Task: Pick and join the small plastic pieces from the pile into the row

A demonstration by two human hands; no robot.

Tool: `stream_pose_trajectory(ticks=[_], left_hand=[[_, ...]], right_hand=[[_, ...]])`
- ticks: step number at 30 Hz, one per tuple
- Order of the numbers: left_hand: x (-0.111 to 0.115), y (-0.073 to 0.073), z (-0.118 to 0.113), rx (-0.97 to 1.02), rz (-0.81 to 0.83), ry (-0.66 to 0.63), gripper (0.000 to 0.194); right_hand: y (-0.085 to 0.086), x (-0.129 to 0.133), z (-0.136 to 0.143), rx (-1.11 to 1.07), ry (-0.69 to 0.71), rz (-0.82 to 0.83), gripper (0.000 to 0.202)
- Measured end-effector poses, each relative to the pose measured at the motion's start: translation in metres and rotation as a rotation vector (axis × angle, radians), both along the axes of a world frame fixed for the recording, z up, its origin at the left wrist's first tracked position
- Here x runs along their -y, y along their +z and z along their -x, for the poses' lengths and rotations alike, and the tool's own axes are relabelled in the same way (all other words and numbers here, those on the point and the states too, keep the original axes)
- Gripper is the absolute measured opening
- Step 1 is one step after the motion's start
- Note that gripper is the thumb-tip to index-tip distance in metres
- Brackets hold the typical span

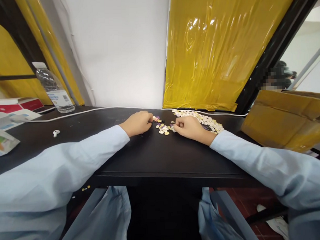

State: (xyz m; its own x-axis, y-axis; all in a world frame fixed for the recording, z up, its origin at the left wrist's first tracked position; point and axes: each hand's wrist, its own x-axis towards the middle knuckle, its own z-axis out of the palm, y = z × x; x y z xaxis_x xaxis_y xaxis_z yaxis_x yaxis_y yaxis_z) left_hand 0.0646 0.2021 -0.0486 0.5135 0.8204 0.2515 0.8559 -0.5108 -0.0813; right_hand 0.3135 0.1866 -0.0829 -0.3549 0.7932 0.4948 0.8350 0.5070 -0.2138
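Curled narrow, our left hand [138, 122] and right hand [190, 128] hide any hold, so we cannot tell; discs [164, 128] lie between them, mid-frame, small enough that light pinches should serve best.

**Pale Blue, Worn Long and Loose**

The left sleeve [97, 147] was plain pale blue, softly creased, roomy higher up and narrower towards the wrist. The right sleeve [246, 155] matched it, with deeper folds around the elbow. Below, blue-grey cloth [117, 214] hung wrinkled on either side; whether it was coat or trousers could not be told.
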Motion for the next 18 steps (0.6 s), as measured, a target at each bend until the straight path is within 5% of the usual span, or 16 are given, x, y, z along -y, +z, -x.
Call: stream_pose_trajectory(ticks=[8,18], left_hand=[[-0.0027,-0.0039,-0.0005,0.007,-0.043,-0.009,0.016],[-0.0027,-0.0013,-0.0003,-0.020,-0.027,-0.026,0.036]], right_hand=[[0.0046,0.0039,0.0018,0.004,-0.002,0.027,0.028],[0.0032,0.0023,0.0015,-0.003,0.022,0.007,0.029]])
